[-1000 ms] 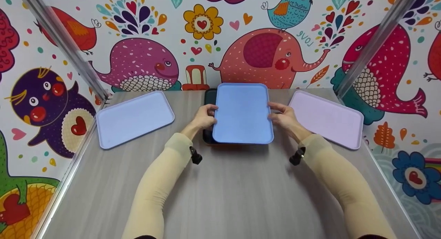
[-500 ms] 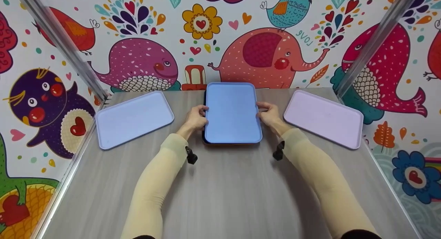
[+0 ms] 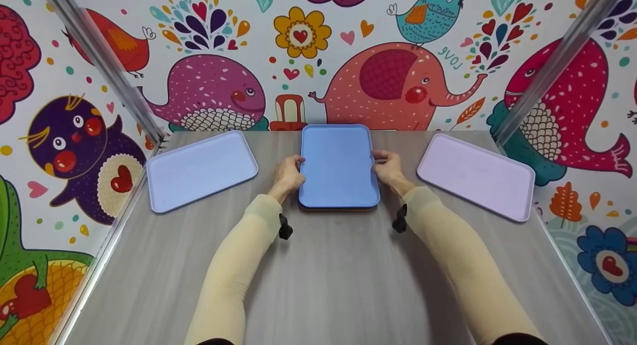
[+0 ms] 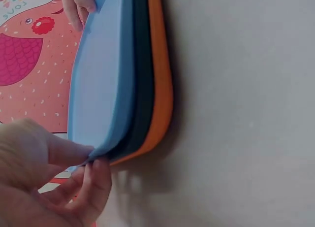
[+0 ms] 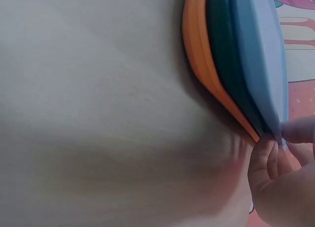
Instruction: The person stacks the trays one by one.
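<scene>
A blue rectangular tray [image 3: 340, 166] tops a stack at the back middle of the table. Beneath it show the edges of a dark green tray [image 4: 143, 79] and an orange tray [image 4: 162, 84], lowest of the three. My left hand [image 3: 289, 173] pinches the blue tray's left rim, thumb above and fingers under it, as the left wrist view shows. On the opposite side my right hand [image 3: 388, 168] pinches the right rim; in the right wrist view its fingertips sit between thumb and rim, right at the stack's edge.
A light blue tray [image 3: 201, 172] lies angled at the back left of the table [image 3: 338, 275]. At the back right lies a pale lilac tray [image 3: 475, 177]. A patterned wall [image 3: 298, 86] stands right behind the stack, with metal posts [image 3: 104, 61] at the corners.
Both hands have carried the blue tray leftward and down, so it now lines up over the green and orange trays. Earlier it stood off to the right, showing the dark tray's left side.
</scene>
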`<state>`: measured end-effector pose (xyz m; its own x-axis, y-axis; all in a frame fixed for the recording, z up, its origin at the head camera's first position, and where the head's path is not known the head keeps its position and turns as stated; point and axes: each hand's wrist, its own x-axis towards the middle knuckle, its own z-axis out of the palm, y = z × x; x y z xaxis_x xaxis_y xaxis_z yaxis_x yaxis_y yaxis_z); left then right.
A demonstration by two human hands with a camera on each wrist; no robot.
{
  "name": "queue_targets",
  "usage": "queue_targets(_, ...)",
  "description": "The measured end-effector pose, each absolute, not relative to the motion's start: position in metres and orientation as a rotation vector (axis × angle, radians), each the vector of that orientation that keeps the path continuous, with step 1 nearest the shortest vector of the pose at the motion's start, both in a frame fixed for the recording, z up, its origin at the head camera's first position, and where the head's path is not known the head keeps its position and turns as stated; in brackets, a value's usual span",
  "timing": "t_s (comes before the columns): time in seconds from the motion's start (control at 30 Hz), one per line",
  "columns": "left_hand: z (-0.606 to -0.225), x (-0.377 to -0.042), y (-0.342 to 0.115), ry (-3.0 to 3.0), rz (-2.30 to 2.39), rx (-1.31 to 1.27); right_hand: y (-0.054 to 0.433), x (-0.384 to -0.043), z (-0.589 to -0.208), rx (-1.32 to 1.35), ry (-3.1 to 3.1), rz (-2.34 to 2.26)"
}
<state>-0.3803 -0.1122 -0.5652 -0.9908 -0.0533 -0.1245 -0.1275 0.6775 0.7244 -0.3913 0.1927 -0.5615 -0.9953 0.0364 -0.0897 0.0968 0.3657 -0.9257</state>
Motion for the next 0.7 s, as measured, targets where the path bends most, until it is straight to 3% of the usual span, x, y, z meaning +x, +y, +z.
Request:
queue_targets(0.1, -0.542, -0.361, -0.106, 2.799, 1.201, -0.157, 0.194, -0.389, -0.563, 0.119, 2.543, -1.727)
queue_targets(0.27, -0.538, -0.355, -0.105, 2.816, 1.173, -0.152, 0.193, -0.389, -0.563, 0.12, 2.553, -1.728)
queue_targets(0.5, -0.571, -0.386, -0.114, 2.874, 1.148, -0.144, 0.188, -0.393, -0.556, 0.122, 2.633, -1.633)
queue_targets(0.7, -0.547, -0.357, -0.108, 2.856, 1.033, -0.09, 0.183, -0.393, -0.552, 0.19, 2.642, -1.531)
